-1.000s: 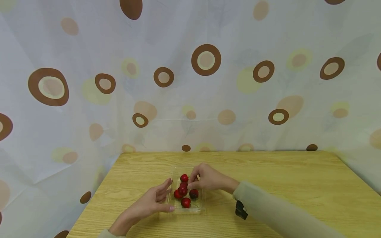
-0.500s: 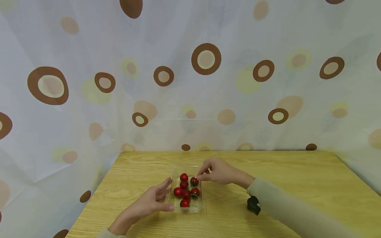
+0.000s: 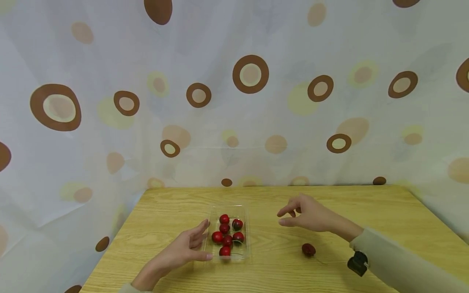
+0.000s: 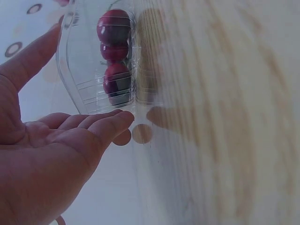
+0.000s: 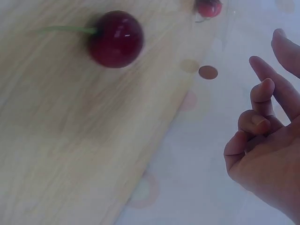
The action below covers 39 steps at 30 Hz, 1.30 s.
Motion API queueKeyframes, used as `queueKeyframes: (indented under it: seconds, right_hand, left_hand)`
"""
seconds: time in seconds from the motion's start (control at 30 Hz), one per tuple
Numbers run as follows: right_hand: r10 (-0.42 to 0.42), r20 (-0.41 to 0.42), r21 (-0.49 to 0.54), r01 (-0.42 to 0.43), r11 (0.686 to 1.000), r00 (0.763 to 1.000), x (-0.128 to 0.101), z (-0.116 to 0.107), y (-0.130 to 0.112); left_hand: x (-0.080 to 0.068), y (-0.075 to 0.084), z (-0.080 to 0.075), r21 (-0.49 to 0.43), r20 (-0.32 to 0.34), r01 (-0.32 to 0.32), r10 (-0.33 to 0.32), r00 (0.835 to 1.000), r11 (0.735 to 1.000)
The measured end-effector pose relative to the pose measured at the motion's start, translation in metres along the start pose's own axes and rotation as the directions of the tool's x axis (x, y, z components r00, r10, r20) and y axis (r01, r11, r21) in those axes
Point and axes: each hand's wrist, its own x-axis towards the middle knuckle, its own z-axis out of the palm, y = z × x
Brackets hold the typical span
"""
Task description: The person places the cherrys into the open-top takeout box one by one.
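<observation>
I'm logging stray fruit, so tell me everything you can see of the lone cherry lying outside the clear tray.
The cherry is round, dark red and glossy, with a small highlight on its skin in the right wrist view. A thin green stem juts from it and lies along the table. It rests on the bare wood, right of the tray, near the front edge. Nothing touches it but the table: the right hand hovers beyond it, fingers loosely curled and holding nothing. It looks whole, with no visible bruise.
</observation>
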Motion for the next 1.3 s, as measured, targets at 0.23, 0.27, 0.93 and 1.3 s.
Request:
queueKeyframes:
  seconds: [0.23, 0.27, 0.93, 1.3]
  right_hand:
    - [0.054, -0.021, 0.057, -0.052, 0.997, 0.998, -0.032, -0.002, 0.015]
    - [0.059, -0.021, 0.072, -0.058, 0.996, 0.998, -0.037, -0.002, 0.016]
    - [0.164, -0.046, 0.141, -0.156, 0.978, 0.985, -0.110, 0.014, 0.048]
    - [0.162, 0.006, 0.167, -0.161, 0.973, 0.987, -0.120, 0.022, 0.059]
  left_hand:
    - [0.000, -0.001, 0.000, -0.011, 0.006, -0.004, 0.004, 1.000, 1.000]
    - [0.000, -0.001, 0.000, -0.011, 0.006, -0.004, 0.004, 1.000, 1.000]
    - [0.000, -0.002, -0.001, -0.006, 0.002, -0.003, 0.003, 1.000, 1.000]
    - [0.000, 0.000, 0.000, -0.004, 0.001, -0.004, 0.004, 1.000, 1.000]
